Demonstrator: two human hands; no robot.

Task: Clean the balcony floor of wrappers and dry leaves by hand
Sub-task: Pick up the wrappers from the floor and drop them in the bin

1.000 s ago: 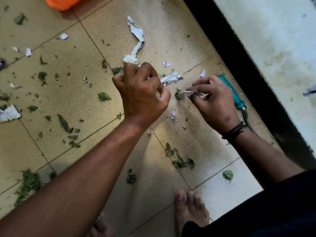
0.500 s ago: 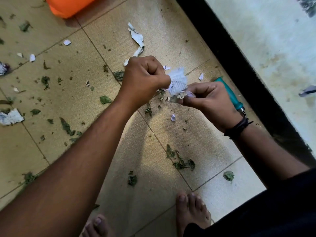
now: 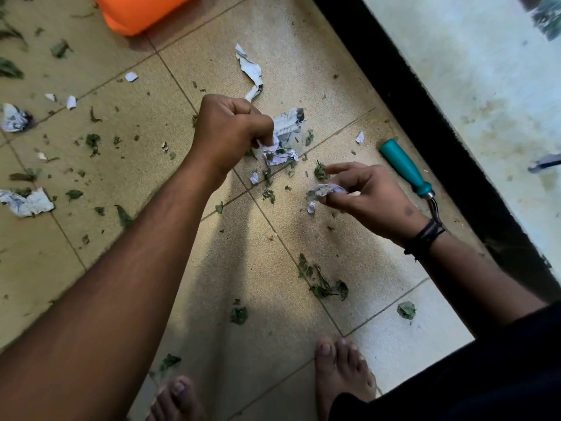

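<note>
My left hand [image 3: 230, 129] is clenched over a bunch of white wrapper scraps [image 3: 283, 138] and bits of leaf, held above the tan tiled floor [image 3: 303, 56]. My right hand [image 3: 364, 196] is lower and to the right, pinching a small crumpled wrapper piece [image 3: 324, 189] between thumb and fingers, its forefinger stretched out by a dry leaf [image 3: 320, 172]. A long torn wrapper strip [image 3: 250, 71] lies beyond my left hand. More wrapper pieces [image 3: 25, 203] and dry leaves [image 3: 321, 284] are scattered over the tiles.
A teal-handled tool [image 3: 406, 168] lies on the floor by the black threshold [image 3: 425, 123] at right. An orange container [image 3: 136, 10] stands at the top. My bare feet [image 3: 343, 378] are at the bottom edge.
My hands were together at the wrapper; now they have parted. The right hand has dropped down and to the right with a small piece, and the left keeps the bunch.
</note>
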